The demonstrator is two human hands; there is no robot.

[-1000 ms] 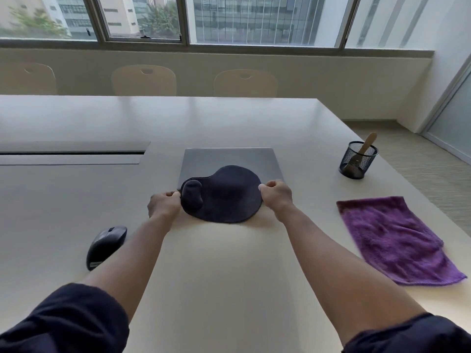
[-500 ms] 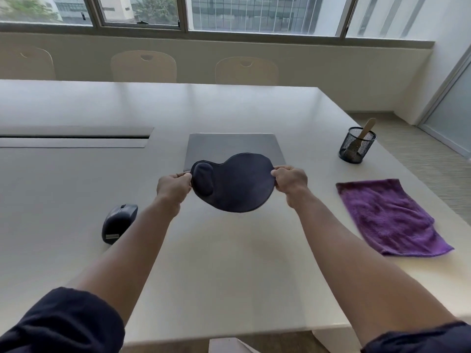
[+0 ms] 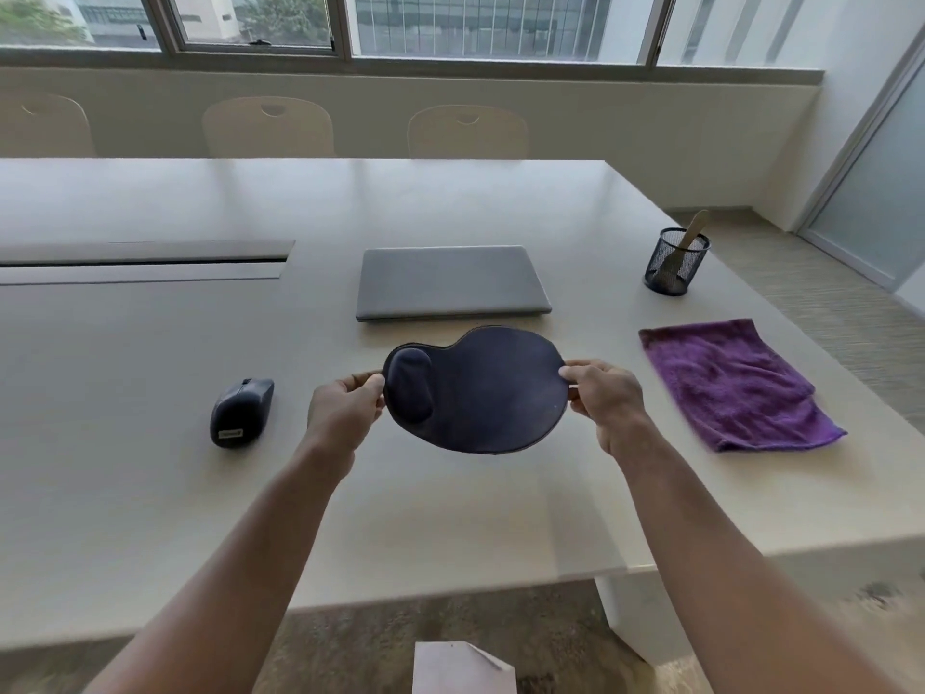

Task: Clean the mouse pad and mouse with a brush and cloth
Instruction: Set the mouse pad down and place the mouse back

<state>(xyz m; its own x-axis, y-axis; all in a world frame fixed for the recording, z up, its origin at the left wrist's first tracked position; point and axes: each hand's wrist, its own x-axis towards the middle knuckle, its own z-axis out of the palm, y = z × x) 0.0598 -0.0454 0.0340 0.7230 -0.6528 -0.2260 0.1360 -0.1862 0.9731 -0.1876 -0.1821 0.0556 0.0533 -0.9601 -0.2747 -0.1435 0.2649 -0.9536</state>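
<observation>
A dark navy mouse pad (image 3: 480,390) with a raised wrist rest at its left end hangs above the table, tilted toward me. My left hand (image 3: 345,405) pinches its left edge and my right hand (image 3: 603,395) pinches its right edge. A dark mouse (image 3: 241,412) lies on the table to the left of my left hand. Flat on the table at the right lies a purple cloth (image 3: 733,383). A wooden-handled brush (image 3: 688,242) stands in a black mesh cup (image 3: 675,263) at the far right.
A closed grey laptop (image 3: 450,283) lies just beyond the pad. The beige table (image 3: 150,468) has a cable slot (image 3: 145,263) at the left and a near edge close to me. Three chairs (image 3: 268,125) line the far side. A pale box (image 3: 463,668) sits on the floor below.
Both hands have lifted the mouse pad off the table and drawn it toward me, away from the laptop. My view has pulled back, showing the table's near edge and the floor.
</observation>
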